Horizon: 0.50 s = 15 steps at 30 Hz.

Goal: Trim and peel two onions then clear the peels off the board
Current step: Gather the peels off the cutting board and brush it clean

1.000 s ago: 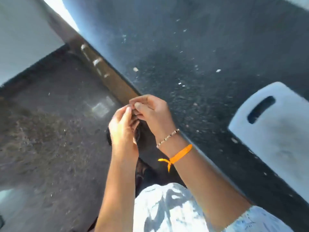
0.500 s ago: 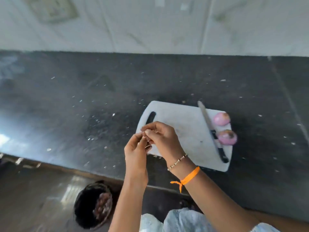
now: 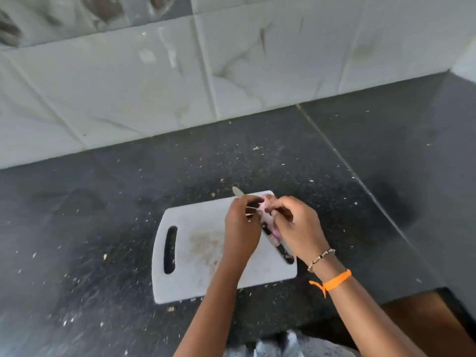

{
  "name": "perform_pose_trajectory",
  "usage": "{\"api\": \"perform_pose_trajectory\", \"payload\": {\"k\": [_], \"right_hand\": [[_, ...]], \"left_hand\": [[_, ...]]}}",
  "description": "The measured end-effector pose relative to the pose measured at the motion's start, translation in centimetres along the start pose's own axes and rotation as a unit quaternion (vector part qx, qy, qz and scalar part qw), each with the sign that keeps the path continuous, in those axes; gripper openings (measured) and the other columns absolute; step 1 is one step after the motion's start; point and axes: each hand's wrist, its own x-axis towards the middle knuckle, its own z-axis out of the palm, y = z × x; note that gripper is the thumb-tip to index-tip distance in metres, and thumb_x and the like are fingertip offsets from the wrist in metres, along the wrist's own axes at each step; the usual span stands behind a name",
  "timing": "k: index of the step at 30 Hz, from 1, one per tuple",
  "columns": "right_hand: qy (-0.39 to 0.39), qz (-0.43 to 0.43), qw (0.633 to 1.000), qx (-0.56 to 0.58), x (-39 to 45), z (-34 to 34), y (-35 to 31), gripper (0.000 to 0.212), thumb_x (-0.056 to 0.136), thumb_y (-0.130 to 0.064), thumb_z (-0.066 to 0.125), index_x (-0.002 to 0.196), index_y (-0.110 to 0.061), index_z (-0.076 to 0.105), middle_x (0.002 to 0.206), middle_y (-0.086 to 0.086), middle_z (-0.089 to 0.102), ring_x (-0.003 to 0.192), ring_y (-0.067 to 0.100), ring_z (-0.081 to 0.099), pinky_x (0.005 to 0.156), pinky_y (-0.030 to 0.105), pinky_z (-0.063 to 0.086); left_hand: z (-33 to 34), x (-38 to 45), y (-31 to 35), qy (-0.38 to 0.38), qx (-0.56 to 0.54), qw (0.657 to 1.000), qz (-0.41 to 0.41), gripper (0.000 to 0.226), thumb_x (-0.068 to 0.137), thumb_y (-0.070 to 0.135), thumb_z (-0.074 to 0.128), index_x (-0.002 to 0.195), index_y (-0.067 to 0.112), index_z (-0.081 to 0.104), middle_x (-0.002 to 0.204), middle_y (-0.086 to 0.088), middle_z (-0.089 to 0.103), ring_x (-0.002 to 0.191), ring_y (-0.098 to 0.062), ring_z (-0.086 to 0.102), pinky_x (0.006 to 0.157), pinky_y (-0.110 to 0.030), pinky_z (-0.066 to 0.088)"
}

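A white cutting board (image 3: 201, 256) lies on the dark counter. My two hands meet above its far right corner. My left hand (image 3: 242, 228) has curled fingers and pinches thin pale slivers of peel (image 3: 250, 211). My right hand (image 3: 296, 228) curls its fingertips toward the left one; whether it holds anything is hidden. Pink peeled onion (image 3: 268, 200) shows between the hands, and more pink onion (image 3: 274, 231) below the right fingers. A knife lies under the hands, its blade tip (image 3: 238, 191) over the board's far edge and its dark handle (image 3: 284, 253) near the right edge.
The black counter (image 3: 103, 228) is strewn with small pale crumbs. A tiled wall (image 3: 180, 86) rises behind it. The counter's front edge ends at the lower right, where a brown floor or cabinet (image 3: 425, 320) shows.
The view swung from the floor and a dark bin up to the counter. My hands, still fingertip to fingertip, moved from the board's handle end to its right end, over the onions and knife.
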Motion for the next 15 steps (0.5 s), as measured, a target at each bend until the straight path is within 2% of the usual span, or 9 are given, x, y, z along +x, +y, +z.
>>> {"api": "perform_pose_trajectory", "payload": {"k": [2, 4, 5, 7, 10, 12, 15], "right_hand": [[-0.010, -0.008, 0.997, -0.073, 0.3, -0.7, 0.5, 0.021, 0.084, 0.001, 0.057, 0.091, -0.015, 0.069, 0.089, -0.005, 0.061, 0.086, 0.014, 0.058, 0.074, 0.020, 0.042], [-0.047, 0.002, 0.987, -0.152, 0.4, -1.2, 1.1, 0.018, 0.087, -0.006, 0.059, 0.101, -0.015, 0.067, 0.100, -0.001, 0.059, 0.096, 0.016, 0.053, 0.076, 0.019, 0.036], [-0.072, 0.011, 0.981, -0.178, 0.4, -1.4, 1.4, 0.018, 0.088, -0.011, 0.060, 0.104, -0.015, 0.066, 0.104, 0.000, 0.058, 0.099, 0.017, 0.052, 0.076, 0.020, 0.035], [-0.123, 0.022, 0.972, -0.199, 0.2, -1.4, 1.9, 0.020, 0.089, -0.015, 0.060, 0.109, -0.017, 0.063, 0.109, 0.000, 0.055, 0.100, 0.019, 0.051, 0.078, 0.022, 0.035], [-0.153, 0.026, 0.969, -0.192, -0.2, -0.8, 2.5, 0.035, 0.088, -0.009, 0.059, 0.120, -0.022, 0.058, 0.116, -0.002, 0.052, 0.103, 0.018, 0.050, 0.088, 0.024, 0.041], [-0.146, 0.026, 0.969, -0.195, -0.4, -0.5, 2.9, 0.043, 0.086, -0.005, 0.061, 0.124, -0.023, 0.055, 0.120, -0.004, 0.050, 0.107, 0.018, 0.049, 0.094, 0.028, 0.042], [-0.139, 0.029, 0.970, -0.198, -0.4, 0.0, 3.3, 0.043, 0.085, -0.005, 0.061, 0.125, -0.021, 0.053, 0.122, -0.001, 0.050, 0.110, 0.020, 0.051, 0.095, 0.033, 0.044]], "left_hand": [[0.4, 1.1, 0.2, -0.020, 0.069, 0.994, 0.081, 0.029, 0.086, -0.006, 0.052, 0.107, 0.010, 0.064, 0.102, 0.003, 0.055, 0.095, -0.013, 0.053, 0.080, -0.013, 0.044], [1.0, 1.8, 0.1, -0.057, 0.159, 0.975, 0.146, 0.038, 0.085, -0.005, 0.047, 0.118, 0.008, 0.061, 0.120, -0.004, 0.053, 0.113, -0.025, 0.046, 0.094, -0.026, 0.043], [1.2, 2.0, 0.1, -0.089, 0.188, 0.968, 0.142, 0.045, 0.084, -0.006, 0.047, 0.125, 0.010, 0.056, 0.134, -0.007, 0.044, 0.124, -0.028, 0.038, 0.100, -0.029, 0.037], [1.5, 2.3, 0.1, -0.125, 0.195, 0.965, 0.122, 0.051, 0.084, -0.008, 0.049, 0.130, 0.013, 0.053, 0.145, -0.009, 0.031, 0.134, -0.027, 0.029, 0.099, -0.023, 0.030], [2.0, 2.9, -0.3, -0.152, 0.175, 0.965, 0.124, 0.044, 0.082, -0.007, 0.051, 0.121, 0.012, 0.059, 0.137, -0.010, 0.041, 0.124, -0.027, 0.042, 0.089, -0.017, 0.031], [2.2, 3.1, -0.4, -0.165, 0.171, 0.963, 0.129, 0.040, 0.080, -0.006, 0.051, 0.115, 0.012, 0.061, 0.129, -0.009, 0.046, 0.116, -0.027, 0.047, 0.091, -0.023, 0.036], [2.4, 3.3, -0.8, -0.156, 0.155, 0.965, 0.143, 0.034, 0.079, -0.006, 0.052, 0.107, 0.011, 0.063, 0.119, -0.008, 0.052, 0.107, -0.027, 0.052, 0.091, -0.035, 0.043]]}}
